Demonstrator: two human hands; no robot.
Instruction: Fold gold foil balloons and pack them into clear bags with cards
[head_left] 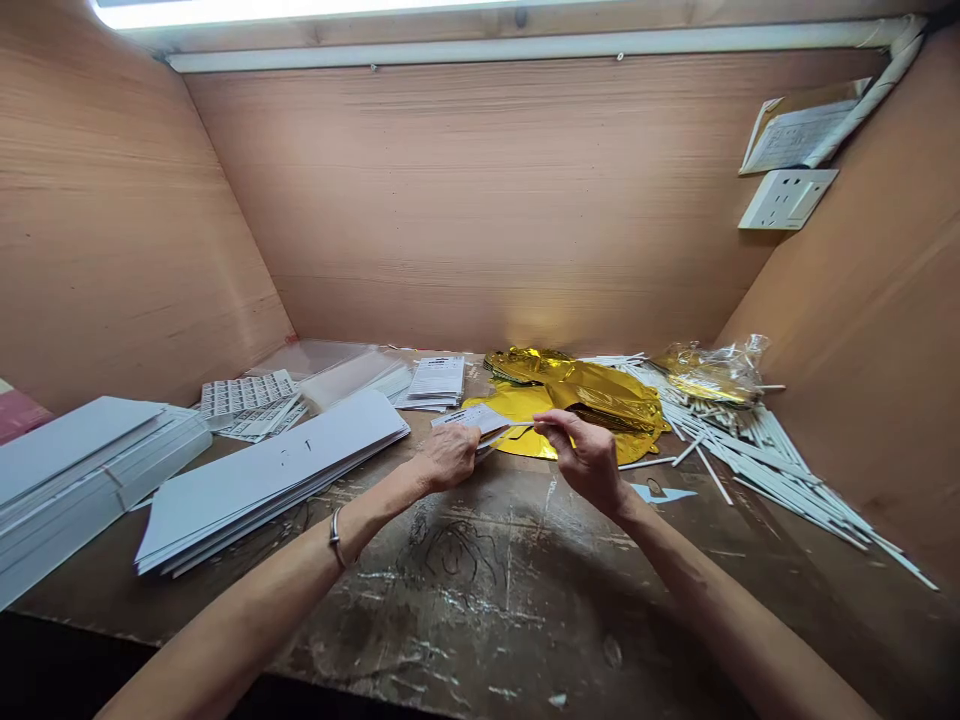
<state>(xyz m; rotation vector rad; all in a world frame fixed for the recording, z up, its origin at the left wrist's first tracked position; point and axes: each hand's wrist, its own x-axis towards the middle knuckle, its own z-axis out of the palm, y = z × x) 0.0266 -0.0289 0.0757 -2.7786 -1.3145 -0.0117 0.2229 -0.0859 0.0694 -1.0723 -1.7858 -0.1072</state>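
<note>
Card [474,418] was pinched in the closed left hand [450,455] while the right hand [589,460], fingers shut, held a white stick [519,425] at its edge; gold foil [600,402] lay just beyond both. Pairing stick and card seemed the step in hand; joining them called for fine alignment.

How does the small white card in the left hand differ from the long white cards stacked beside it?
The small card is held in the left hand; the long cards lie flat on the table. The small card is short with printed text; the long cards are far longer and nearly blank. Both are white rectangles.
</note>
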